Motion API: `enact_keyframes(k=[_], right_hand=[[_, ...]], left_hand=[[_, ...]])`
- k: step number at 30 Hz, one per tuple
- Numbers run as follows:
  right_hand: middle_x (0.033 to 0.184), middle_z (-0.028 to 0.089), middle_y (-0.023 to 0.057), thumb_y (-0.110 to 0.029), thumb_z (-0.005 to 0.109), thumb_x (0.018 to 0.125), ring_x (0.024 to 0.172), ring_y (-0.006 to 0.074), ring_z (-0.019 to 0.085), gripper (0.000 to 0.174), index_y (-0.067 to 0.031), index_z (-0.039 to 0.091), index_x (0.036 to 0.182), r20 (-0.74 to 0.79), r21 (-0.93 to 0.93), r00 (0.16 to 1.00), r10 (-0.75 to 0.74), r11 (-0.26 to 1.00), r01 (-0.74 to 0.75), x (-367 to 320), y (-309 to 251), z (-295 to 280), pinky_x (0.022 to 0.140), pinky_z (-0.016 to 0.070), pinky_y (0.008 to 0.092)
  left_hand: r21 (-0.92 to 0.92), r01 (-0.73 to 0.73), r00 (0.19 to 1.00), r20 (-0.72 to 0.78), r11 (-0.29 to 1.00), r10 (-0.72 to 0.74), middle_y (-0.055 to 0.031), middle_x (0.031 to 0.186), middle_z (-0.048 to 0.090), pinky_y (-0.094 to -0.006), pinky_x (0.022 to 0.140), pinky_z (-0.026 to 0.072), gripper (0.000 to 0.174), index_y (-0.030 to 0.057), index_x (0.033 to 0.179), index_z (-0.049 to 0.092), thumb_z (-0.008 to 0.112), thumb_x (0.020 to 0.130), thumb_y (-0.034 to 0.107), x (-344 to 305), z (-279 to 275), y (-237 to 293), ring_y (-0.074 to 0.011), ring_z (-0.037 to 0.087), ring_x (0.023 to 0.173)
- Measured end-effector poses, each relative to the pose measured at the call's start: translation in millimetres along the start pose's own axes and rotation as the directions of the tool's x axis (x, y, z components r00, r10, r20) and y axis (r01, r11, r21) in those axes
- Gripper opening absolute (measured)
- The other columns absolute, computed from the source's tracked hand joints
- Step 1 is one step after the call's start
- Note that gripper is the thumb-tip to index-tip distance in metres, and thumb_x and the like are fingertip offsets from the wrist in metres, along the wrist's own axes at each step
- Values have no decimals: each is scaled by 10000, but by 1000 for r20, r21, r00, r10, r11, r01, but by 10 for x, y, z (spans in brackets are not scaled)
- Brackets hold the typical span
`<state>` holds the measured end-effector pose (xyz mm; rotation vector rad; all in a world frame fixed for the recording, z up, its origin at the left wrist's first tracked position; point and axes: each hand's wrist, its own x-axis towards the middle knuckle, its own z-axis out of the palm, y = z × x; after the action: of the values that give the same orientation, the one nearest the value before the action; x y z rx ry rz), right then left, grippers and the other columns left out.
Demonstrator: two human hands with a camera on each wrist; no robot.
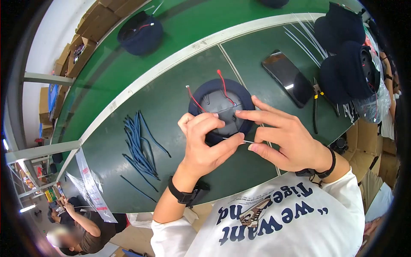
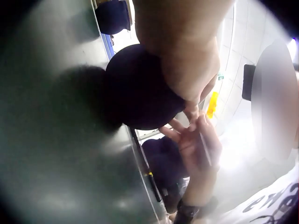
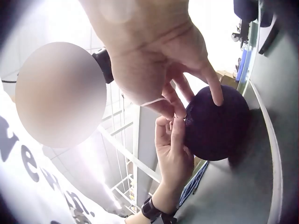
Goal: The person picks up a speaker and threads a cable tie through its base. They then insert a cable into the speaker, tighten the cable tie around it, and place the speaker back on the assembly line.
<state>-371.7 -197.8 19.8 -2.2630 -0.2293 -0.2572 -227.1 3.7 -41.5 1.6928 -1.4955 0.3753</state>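
Round unit [image 1: 220,109] mid-bench [image 1: 171,107], wires [image 1: 224,88] on top. Left hand [image 1: 205,145] and right hand [image 1: 284,139] at its near edge, thin tie [image 1: 237,140] pinched between them. Cord bundle [image 1: 139,145] to left, plastic bags [image 1: 92,188] beyond it at near-left edge. Phone [image 1: 287,78] behind-right, pliers [image 1: 316,107] just right of it, stacked units [image 1: 346,64] far right. Another unit [image 1: 140,33] behind-left, past divider strip [image 1: 180,55].
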Motion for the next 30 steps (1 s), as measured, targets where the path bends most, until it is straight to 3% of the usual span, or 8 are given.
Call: enact_keyframes(k=[6, 8, 9, 10, 13, 18, 26, 30], right_hand=[[1412, 641, 241, -182, 683, 967, 1281, 396, 655, 199, -26, 622, 859, -8, 327, 990, 138, 936, -128, -135, 185, -129, 1196, 429, 507], [1488, 600, 229, -240, 649, 985, 1311, 361, 647, 230, -16, 635, 935, -56, 518, 974, 221, 840, -161, -147, 248, -200, 1163, 453, 471], [1579, 524, 197, -293, 613, 987, 1364, 321, 600, 327, 0, 618, 1133, -83, 829, 922, 378, 540, -147, -200, 370, -198, 1128, 465, 439], [1612, 481, 192, -242, 630, 982, 1423, 293, 550, 445, 2, 557, 1347, -120, 846, 926, 359, 526, -94, -183, 518, -315, 1121, 470, 441], [1668, 377, 212, -213, 807, 887, 1511, 295, 442, 841, 4, 379, 1578, 6, 386, 969, 246, 894, -229, 11, 588, -223, 1193, 409, 456], [1733, 217, 207, -455, 1023, 615, 1582, 357, 302, 1465, -49, 117, 1692, 173, 284, 978, 118, 945, -165, 233, 745, 167, 1280, 286, 475], [1742, 196, 215, -444, 986, 690, 1586, 366, 292, 1345, -69, 163, 1685, 66, 224, 996, 64, 972, -78, 132, 881, 246, 1276, 291, 486], [1705, 267, 247, -279, 927, 763, 1558, 428, 336, 1054, -105, 344, 1623, -117, 238, 992, 40, 971, -11, 91, 711, 46, 1239, 346, 530]], left_hand=[[97, -21, 999, -35, 995, 24, -74, 1151, 495, -461, 970, 425, 445, 189, 1056, 760, 953, 657, 236, -152, 9, -144, -316, 533, 1145], [59, 129, 975, -189, 990, -115, -67, 1147, 491, -454, 983, 423, 772, 109, 1250, 677, 1001, 603, 376, -178, -68, -145, -312, 506, 1173], [-8, 164, 961, -226, 986, -162, -121, 1219, 517, -466, 926, 481, 1047, 45, 1313, 610, 1051, 479, 498, -231, -168, -230, -321, 563, 1148], [-72, 263, 956, -113, 962, -269, -145, 1278, 519, -473, 956, 484, 1124, 29, 1365, 562, 1052, 473, 508, -223, -236, -283, -336, 564, 1192], [-184, 524, 843, 248, 832, -477, -257, 1569, 450, -490, 1132, 461, 1414, -12, 1563, 364, 1062, 446, 502, -143, -248, -334, -401, 502, 1433], [-335, 563, 825, 275, 755, -493, -265, 1619, 414, -485, 1201, 438, 1523, 7, 1637, 233, 1086, 432, 384, -161, 17, -336, -408, 487, 1470], [-178, 467, 880, 187, 866, -436, -249, 1607, 407, -479, 1174, 461, 1561, 26, 1636, 217, 1091, 406, 427, -118, -31, -323, -403, 503, 1445], [-97, 287, 940, -164, 953, -300, -189, 1453, 537, -465, 1015, 505, 1202, 61, 1449, 518, 1071, 460, 462, -227, -189, -193, -344, 578, 1306]])
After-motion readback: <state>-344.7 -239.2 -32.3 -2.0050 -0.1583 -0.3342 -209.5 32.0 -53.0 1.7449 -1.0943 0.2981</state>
